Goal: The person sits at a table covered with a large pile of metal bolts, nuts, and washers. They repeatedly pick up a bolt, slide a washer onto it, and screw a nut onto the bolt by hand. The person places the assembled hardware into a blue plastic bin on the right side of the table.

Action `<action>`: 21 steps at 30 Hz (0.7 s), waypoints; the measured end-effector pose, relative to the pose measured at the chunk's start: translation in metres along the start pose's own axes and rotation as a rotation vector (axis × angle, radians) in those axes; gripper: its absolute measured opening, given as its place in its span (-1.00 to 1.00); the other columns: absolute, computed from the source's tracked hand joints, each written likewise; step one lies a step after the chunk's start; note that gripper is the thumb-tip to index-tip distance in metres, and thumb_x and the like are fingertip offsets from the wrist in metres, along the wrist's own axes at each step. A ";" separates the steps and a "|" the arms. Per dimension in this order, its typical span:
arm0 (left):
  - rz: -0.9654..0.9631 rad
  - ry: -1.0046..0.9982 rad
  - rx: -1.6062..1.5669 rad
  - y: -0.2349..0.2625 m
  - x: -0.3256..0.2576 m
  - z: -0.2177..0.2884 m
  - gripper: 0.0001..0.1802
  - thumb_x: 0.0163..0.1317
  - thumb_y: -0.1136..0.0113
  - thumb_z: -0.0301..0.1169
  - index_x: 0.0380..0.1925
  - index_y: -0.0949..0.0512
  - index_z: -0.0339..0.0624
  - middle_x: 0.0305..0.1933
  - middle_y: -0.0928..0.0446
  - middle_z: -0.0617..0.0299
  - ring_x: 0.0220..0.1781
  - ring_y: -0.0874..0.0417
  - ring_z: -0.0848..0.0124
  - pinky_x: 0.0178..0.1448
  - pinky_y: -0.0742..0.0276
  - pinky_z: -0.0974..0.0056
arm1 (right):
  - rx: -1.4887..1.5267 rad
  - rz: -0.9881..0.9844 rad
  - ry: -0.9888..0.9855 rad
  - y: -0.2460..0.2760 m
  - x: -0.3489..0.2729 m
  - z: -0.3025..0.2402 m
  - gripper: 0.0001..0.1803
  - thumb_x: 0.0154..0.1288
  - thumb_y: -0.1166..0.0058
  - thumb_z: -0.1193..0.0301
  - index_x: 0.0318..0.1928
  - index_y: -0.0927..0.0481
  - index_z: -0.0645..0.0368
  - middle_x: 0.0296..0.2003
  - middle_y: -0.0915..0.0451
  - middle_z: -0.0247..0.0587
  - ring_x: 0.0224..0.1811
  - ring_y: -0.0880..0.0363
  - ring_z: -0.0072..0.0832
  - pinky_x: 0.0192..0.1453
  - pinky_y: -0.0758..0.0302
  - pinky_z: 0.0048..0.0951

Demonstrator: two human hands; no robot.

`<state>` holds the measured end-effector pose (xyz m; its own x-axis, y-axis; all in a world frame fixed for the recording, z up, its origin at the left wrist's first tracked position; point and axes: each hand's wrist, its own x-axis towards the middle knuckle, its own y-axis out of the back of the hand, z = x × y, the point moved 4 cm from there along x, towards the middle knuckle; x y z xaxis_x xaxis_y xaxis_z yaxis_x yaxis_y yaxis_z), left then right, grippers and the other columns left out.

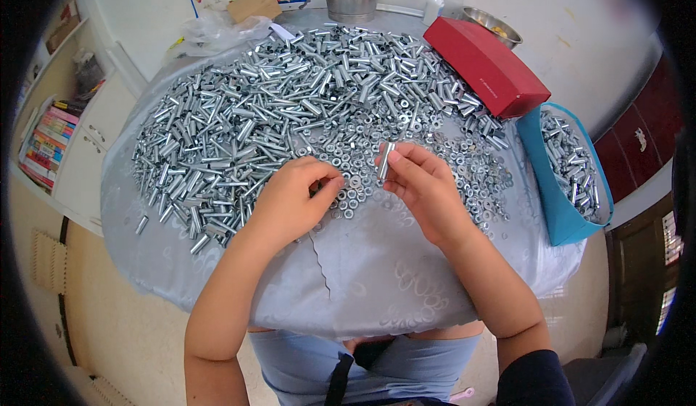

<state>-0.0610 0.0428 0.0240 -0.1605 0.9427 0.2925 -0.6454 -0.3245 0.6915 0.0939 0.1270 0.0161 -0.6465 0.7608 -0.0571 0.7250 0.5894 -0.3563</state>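
My right hand (pixel 428 188) pinches a shiny metal sleeve (pixel 384 164) between thumb and fingers, tilted nearly upright above the table. To its left, my left hand (pixel 288 194) is curled with thumb and fingertips together; whatever they hold, if anything, is hidden. Between and beyond both hands lie many loose hex nuts (pixel 352 181). Flat washers (pixel 484 181) are spread to the right of my right hand. A wide heap of metal sleeves and bolts (pixel 239 109) covers the far and left parts of the table.
A grey patterned cloth (pixel 406 275) covers the round table. A long red box (pixel 493 65) lies at the far right, before a metal bowl (pixel 511 36). Near the right edge stands a blue bin (pixel 554 206) of metal parts. A metal pail (pixel 351 0) and crumpled plastic bag (pixel 217 38) sit behind.
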 end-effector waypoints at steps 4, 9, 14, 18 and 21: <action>0.044 0.106 -0.101 0.004 0.001 0.001 -0.85 0.08 -0.13 -0.45 -0.32 -0.56 -0.21 -0.43 -0.50 0.23 -0.42 -0.44 0.45 -0.34 -0.35 0.36 | -0.093 0.032 0.018 0.002 0.000 0.002 -0.76 0.26 0.01 0.34 -0.14 -0.49 0.21 -0.26 -0.54 -0.33 -0.26 -0.43 -0.65 -0.12 -0.35 -0.58; 0.030 0.049 -0.020 0.039 0.001 -0.008 -0.84 0.03 -0.16 -0.49 -0.33 -0.58 -0.13 -0.38 -0.53 0.27 -0.36 -0.46 0.45 -0.25 -0.36 0.35 | -0.131 0.065 0.060 0.001 -0.001 0.003 -0.75 0.23 -0.04 0.36 -0.14 -0.48 0.24 -0.27 -0.55 -0.32 -0.26 -0.44 -0.65 -0.15 -0.35 -0.59; -0.147 -0.051 0.194 0.048 -0.009 -0.004 -0.81 -0.11 -0.22 -0.50 -0.40 -0.59 -0.10 -0.35 -0.55 0.29 -0.19 -0.44 0.30 -0.03 -0.32 0.26 | -0.130 0.063 0.120 -0.002 0.000 0.008 -0.77 0.17 -0.12 0.44 -0.17 -0.46 0.25 -0.32 -0.52 -0.38 -0.27 -0.45 -0.68 -0.19 -0.37 -0.65; -0.236 -0.045 0.347 0.035 -0.010 0.000 -0.81 -0.16 -0.23 -0.51 -0.43 -0.58 -0.11 -0.36 -0.55 0.29 -0.20 -0.43 0.26 -0.02 -0.32 0.26 | -0.209 0.035 0.146 -0.006 -0.004 0.005 -0.78 0.21 -0.07 0.41 -0.18 -0.46 0.26 -0.31 -0.53 -0.34 -0.29 -0.44 -0.66 -0.17 -0.36 -0.60; -0.217 -0.109 0.336 0.033 -0.012 -0.001 -0.83 -0.16 -0.23 -0.50 -0.45 -0.57 -0.13 -0.37 -0.54 0.28 -0.21 -0.43 0.26 -0.03 -0.32 0.25 | -0.206 0.040 0.170 -0.006 -0.005 0.003 -0.79 0.20 -0.07 0.42 -0.18 -0.46 0.26 -0.32 -0.54 -0.35 -0.30 -0.44 -0.67 -0.19 -0.36 -0.60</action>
<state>-0.0806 0.0211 0.0427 0.0441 0.9841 0.1723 -0.3729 -0.1438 0.9167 0.0923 0.1186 0.0152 -0.5801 0.8088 0.0964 0.7932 0.5878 -0.1590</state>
